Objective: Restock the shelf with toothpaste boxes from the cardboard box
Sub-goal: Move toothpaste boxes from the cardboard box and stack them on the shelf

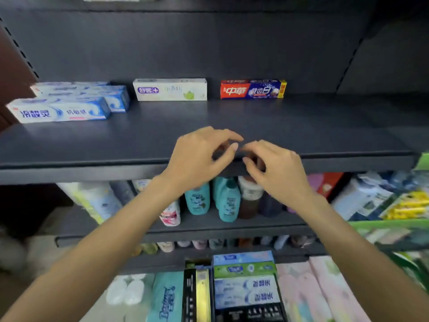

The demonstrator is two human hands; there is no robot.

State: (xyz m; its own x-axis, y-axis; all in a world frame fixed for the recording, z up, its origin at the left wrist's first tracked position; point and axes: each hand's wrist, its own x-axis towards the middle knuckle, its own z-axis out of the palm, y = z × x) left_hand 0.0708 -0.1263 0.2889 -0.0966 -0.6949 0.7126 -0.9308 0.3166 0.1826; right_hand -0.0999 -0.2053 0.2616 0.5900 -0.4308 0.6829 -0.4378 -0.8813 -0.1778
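Both hands hover over the front edge of the dark shelf (92,145), fingers loosely curled and holding nothing: the left hand (199,156) at 9 o'clock of the right hand (276,168), fingertips nearly meeting. Toothpaste boxes stand at 12 o'clock: blue-white stack (69,103), white box (170,89), red-blue box (253,89).

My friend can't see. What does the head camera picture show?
Two bare hands, the left hand and right hand, hover empty with loosely curled fingers at the front edge of a dark shelf. At the back sit blue-and-white toothpaste boxes, a white toothpaste box and a red-and-blue toothpaste box.
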